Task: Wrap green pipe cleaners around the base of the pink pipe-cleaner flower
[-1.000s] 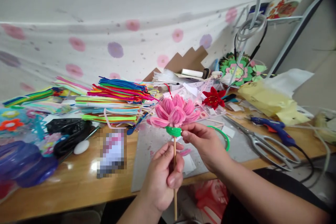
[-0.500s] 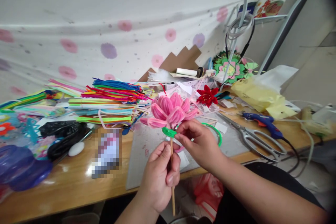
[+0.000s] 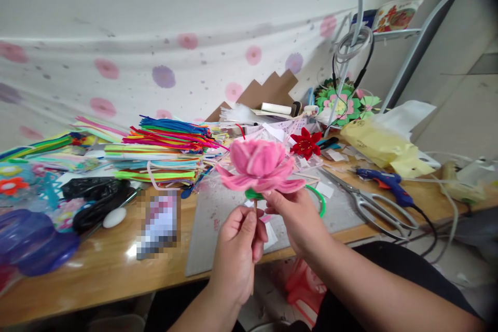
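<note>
A pink pipe-cleaner lotus flower (image 3: 260,166) with a green base stands on a thin wooden stick, held upright over the table's front edge. My left hand (image 3: 238,252) is wrapped round the stick below the bloom. Just under the petals, my right hand (image 3: 294,219) pinches the green base with its fingertips. The flower looks slightly blurred by motion.
A grey cutting mat (image 3: 218,223) lies on the wooden table (image 3: 97,275). Behind it sit a stack of coloured pipe cleaners (image 3: 167,150), a red flower (image 3: 307,143) and large scissors (image 3: 369,205). A blue glue gun (image 3: 383,181) and yellow bags (image 3: 385,148) lie right; a blue bowl (image 3: 35,244) sits left.
The flower has turned and tilted, its petals now spread flatter toward me. My left hand has slid up the stick, and my right hand has shifted under the petals.
</note>
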`<state>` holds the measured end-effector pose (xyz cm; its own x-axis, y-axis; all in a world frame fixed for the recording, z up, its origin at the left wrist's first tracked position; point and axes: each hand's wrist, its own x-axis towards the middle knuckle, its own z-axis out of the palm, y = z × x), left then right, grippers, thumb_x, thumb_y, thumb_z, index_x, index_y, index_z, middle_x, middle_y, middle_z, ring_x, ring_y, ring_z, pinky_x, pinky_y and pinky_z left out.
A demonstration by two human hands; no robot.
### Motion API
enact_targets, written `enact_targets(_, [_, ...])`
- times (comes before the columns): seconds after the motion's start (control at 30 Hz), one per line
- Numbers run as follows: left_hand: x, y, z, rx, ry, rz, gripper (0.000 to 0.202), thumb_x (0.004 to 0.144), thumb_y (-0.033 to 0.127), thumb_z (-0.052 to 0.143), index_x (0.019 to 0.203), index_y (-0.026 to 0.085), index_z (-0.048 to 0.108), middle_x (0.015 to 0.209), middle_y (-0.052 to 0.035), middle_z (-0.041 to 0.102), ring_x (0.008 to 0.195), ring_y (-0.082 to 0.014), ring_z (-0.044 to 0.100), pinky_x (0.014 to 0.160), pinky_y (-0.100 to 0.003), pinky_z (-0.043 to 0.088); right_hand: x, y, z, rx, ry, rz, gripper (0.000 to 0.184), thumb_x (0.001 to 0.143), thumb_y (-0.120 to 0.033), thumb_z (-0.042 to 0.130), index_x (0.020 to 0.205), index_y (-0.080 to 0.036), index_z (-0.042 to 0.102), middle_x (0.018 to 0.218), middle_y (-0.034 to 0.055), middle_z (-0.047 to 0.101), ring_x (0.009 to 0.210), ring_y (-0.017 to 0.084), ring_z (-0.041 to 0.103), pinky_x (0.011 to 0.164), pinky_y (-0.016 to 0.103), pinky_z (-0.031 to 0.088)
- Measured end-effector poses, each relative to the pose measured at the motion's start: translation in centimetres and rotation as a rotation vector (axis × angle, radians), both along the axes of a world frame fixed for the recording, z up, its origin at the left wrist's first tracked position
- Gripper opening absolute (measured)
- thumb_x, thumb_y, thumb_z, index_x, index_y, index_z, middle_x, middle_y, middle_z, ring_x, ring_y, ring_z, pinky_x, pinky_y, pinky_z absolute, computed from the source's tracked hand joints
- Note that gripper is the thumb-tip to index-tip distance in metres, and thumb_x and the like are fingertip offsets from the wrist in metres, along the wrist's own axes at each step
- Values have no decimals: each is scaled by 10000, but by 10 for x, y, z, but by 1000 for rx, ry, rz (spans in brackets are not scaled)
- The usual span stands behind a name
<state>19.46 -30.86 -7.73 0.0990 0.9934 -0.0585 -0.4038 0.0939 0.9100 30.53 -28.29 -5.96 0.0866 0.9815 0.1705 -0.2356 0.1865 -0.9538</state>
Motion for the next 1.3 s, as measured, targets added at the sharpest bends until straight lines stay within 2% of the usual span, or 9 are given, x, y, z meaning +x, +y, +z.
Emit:
enact_targets(0.1, [4,1,-3,16,33,4,248,846,333,566,703,145,490,547,43,512,366,-7,320,370,-149,190,-6,0,3,-150,188,57,242,646,-375,735,733,-165,654,671,-10,603,606,109,504,588,257,433])
enact_targets(0.23, [6,3,-4,-1,42,0,262,840,338,570,684,146,485,542,43,511,357,-5,318,367,-148,187,-8,-2,3,-276,309,15,204,559,-303,751,628,-163,618,575,-34,546,561,101,480,547,249,399])
enact_targets(0.47, [7,3,-5,6,46,13,262,829,339,587,682,143,493,540,41,519,368,-5,331,371,-140,193,-5,-4,5,-323,421,22,244,534,-345,744,633,-173,601,607,-16,551,612,133,490,529,258,404])
enact_targets(0.67, [9,1,-5,-25,36,-3,276,808,350,609,667,144,493,531,43,516,351,-5,332,360,-143,189,-6,-3,1,-391,457,35,124,522,-260,624,586,-179,555,582,-21,531,598,134,479,520,256,388])
enact_targets(0.77, [8,1,-2,-61,-8,12,282,782,345,636,654,147,481,511,52,503,338,-3,323,353,-139,194,-6,-3,-4,-314,386,44,97,539,-215,632,601,-176,568,597,-30,549,596,123,491,567,262,396])
enact_targets(0.87, [7,1,2,-101,-31,28,288,754,342,662,651,149,475,509,53,511,328,-4,323,342,-137,191,-4,-3,-8,-137,142,47,60,607,-217,616,646,-173,604,625,-18,575,619,133,508,623,280,401])
enact_targets(1.03, [5,-1,7,-125,-72,40,282,748,323,670,651,149,471,513,56,509,327,-4,328,338,-133,203,4,-6,-8,132,-316,-148,111,725,-269,634,797,-188,658,768,25,601,747,176,555,663,295,431])
enact_targets(1.13, [5,-2,8,-111,-91,30,281,754,320,667,654,151,465,523,54,520,329,-4,333,344,-133,217,5,-5,-8,182,-254,-212,143,745,-290,656,860,-204,652,817,26,581,759,167,558,627,277,452])
enact_targets(1.3, [6,-2,9,-107,-89,32,265,766,310,654,657,151,473,519,55,521,323,-3,327,339,-132,218,-3,0,-9,156,26,-164,128,707,-227,700,766,-217,587,771,-17,552,700,124,520,621,254,435])
